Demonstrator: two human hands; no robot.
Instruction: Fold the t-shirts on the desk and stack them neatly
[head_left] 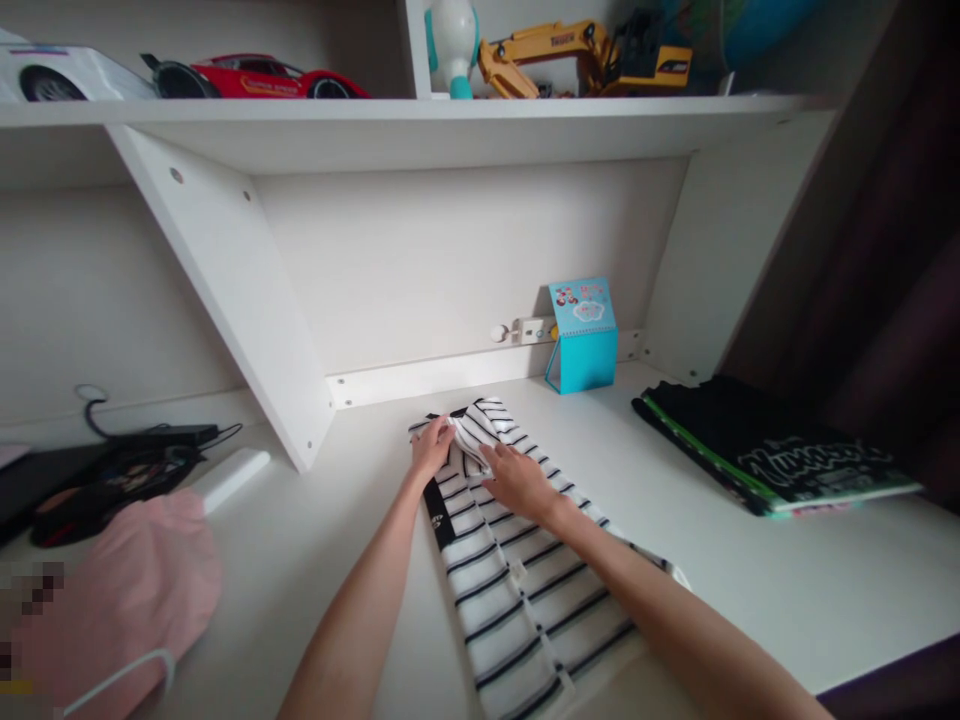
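A white shirt with thin black stripes lies lengthwise on the white desk, folded over along its length. A black strip with white lettering runs down its left edge. At the far end, bunched cloth lies between my two hands. My left hand is closed on the cloth at the far left corner, its fingertips at the gathered part. My right hand reaches in from the right, its bent fingers gripping the bunched cloth's near side. The shirt's near end runs out of view at the bottom, partly behind my right forearm.
Folded dark clothes lie stacked at right. A blue desk calendar stands at the back beside a power socket. On the left are a pink hooded item, a white bar and black objects. A shelf with toys hangs above.
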